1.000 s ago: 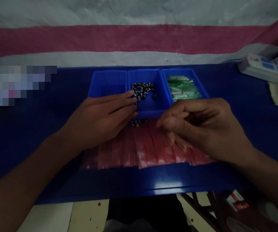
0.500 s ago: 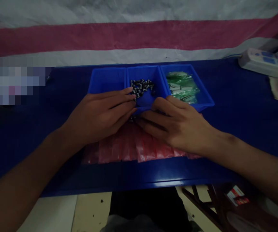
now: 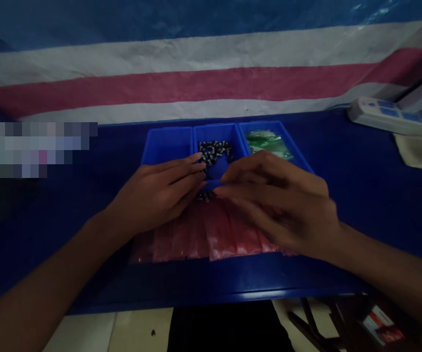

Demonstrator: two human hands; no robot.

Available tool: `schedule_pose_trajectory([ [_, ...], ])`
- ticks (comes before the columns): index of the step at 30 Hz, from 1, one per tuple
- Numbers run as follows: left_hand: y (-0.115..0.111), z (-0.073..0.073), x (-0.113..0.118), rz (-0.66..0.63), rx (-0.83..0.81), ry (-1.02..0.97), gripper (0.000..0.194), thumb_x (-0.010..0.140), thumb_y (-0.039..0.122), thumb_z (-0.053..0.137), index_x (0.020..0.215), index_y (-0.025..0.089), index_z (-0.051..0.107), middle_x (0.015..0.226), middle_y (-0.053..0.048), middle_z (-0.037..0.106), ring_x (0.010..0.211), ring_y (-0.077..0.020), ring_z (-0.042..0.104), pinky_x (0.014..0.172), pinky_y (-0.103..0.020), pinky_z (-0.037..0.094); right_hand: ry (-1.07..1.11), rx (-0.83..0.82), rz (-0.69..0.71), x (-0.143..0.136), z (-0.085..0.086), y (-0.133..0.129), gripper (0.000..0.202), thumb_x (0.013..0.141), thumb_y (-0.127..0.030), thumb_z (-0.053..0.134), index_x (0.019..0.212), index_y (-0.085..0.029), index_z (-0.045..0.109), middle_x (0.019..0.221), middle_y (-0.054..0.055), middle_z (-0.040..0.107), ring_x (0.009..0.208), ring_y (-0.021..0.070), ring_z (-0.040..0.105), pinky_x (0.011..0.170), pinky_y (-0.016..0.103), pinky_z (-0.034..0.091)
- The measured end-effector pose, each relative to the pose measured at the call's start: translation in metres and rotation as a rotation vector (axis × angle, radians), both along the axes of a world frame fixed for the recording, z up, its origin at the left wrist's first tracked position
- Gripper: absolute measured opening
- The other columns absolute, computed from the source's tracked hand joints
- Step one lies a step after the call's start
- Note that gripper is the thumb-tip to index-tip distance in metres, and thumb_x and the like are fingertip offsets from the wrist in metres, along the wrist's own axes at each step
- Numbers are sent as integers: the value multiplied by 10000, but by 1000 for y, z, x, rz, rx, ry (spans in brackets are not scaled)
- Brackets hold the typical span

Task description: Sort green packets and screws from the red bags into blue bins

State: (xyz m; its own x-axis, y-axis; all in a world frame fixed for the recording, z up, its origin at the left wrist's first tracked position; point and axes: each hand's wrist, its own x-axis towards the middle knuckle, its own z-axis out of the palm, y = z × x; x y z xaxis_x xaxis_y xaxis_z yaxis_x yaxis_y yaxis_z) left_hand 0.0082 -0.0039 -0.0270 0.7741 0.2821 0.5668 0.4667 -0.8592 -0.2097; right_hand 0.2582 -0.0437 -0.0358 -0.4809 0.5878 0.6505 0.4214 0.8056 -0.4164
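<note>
My left hand (image 3: 163, 190) lies with its fingers stretched out over the front of the blue bins, tips beside the middle bin. My right hand (image 3: 280, 195) is raised over the pink plastic bags (image 3: 221, 234), its fingers bent and partly apart, with nothing visible in them. A small pile of dark screws (image 3: 205, 196) lies between the hands, at the top of the bags. More black screws (image 3: 214, 149) are in the middle blue bin (image 3: 216, 128). Green plastic packets (image 3: 267, 142) fill part of the right bin (image 3: 295, 151), partly behind my right hand.
The left bin (image 3: 170, 142) shows only its blue inside. A white power strip (image 3: 387, 115) and a pale cloth (image 3: 419, 151) are at the right of the blue table (image 3: 357, 186). A striped sheet (image 3: 196, 88) hangs behind. A dark stool stands below right.
My right hand has lifted and drawn back from the small screw pile, showing more of it. My left hand stays by the bins. The view has tilted up slightly.
</note>
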Motion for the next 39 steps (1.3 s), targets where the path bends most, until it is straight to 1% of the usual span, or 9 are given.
schedule_pose_trajectory([
  [4, 0, 0, 0, 21, 29, 9, 167, 1090, 192, 563, 1096, 144, 723, 1194, -67, 802, 1180, -195, 755, 1034, -309, 643, 201, -180, 35, 3, 9, 2, 189, 983, -145, 736, 1149, -213, 798, 1194, 76, 768, 1119, 209, 740, 980, 372, 622],
  [9, 3, 0, 0, -8, 66, 15, 146, 1071, 168, 595, 1093, 109, 727, 1175, -100, 805, 1180, -211, 755, 1048, -293, 638, 409, -1023, 290, 5, 13, 9, 143, 981, -316, 776, 959, -174, 769, 735, 4, 767, 539, 124, 709, 520, 217, 574],
  [12, 2, 0, -1, -4, 56, 21, 129, 1065, 158, 604, 1081, 117, 726, 1172, -91, 806, 1173, -211, 759, 1047, -299, 641, 559, -1187, 271, 7, 13, 11, 229, 976, -375, 789, 918, -155, 774, 774, 60, 800, 641, 163, 777, 576, 223, 618],
  [15, 0, 0, -1, -1, 51, 27, 147, 1071, 163, 589, 1070, 114, 728, 1166, -98, 807, 1155, -217, 768, 1052, -313, 641, 790, -1074, 140, 8, 13, 10, 144, 1000, -292, 754, 1119, -218, 785, 1024, 70, 837, 900, 207, 826, 735, 281, 679],
  [17, 0, -1, -1, 5, 17, 1, 150, 1072, 165, 587, 1080, 114, 727, 1171, -99, 806, 1164, -211, 765, 1063, -306, 634, 713, -879, 50, 8, 12, 9, 145, 1016, -228, 711, 1136, -255, 787, 1028, 32, 835, 839, 186, 817, 692, 278, 665],
  [22, 3, -2, -1, 9, -120, -131, 138, 1065, 139, 590, 1120, 144, 716, 1169, -64, 811, 1169, -167, 761, 1052, -261, 628, -115, 67, 117, 1, 1, 10, 257, 1088, -124, 539, 1125, -178, 788, 1080, 56, 825, 918, 200, 731, 799, 352, 621],
  [24, 3, -3, -1, 7, -130, -133, 143, 1051, 106, 595, 1123, 139, 715, 1177, -69, 809, 1177, -158, 757, 1064, -245, 614, -386, 295, 182, -5, -3, 12, 273, 1106, -141, 512, 1142, -149, 782, 1158, 83, 804, 992, 225, 671, 815, 375, 585],
  [27, 3, -3, -1, 9, -121, -126, 144, 1039, 86, 598, 1105, 128, 719, 1189, -83, 805, 1184, -155, 754, 1081, -234, 598, -548, 391, 173, -14, -8, 14, 248, 1093, -146, 542, 1096, -145, 790, 1110, 92, 783, 1008, 243, 612, 805, 372, 518],
  [39, 3, -1, -1, -1, -13, -82, 159, 1051, 106, 587, 1143, 126, 715, 1177, -103, 803, 1120, -195, 782, 1014, -298, 663, -464, 569, 142, -19, -4, 19, 304, 1028, -27, 552, 786, -154, 686, 847, 92, 723, 812, 215, 613, 697, 344, 454],
])
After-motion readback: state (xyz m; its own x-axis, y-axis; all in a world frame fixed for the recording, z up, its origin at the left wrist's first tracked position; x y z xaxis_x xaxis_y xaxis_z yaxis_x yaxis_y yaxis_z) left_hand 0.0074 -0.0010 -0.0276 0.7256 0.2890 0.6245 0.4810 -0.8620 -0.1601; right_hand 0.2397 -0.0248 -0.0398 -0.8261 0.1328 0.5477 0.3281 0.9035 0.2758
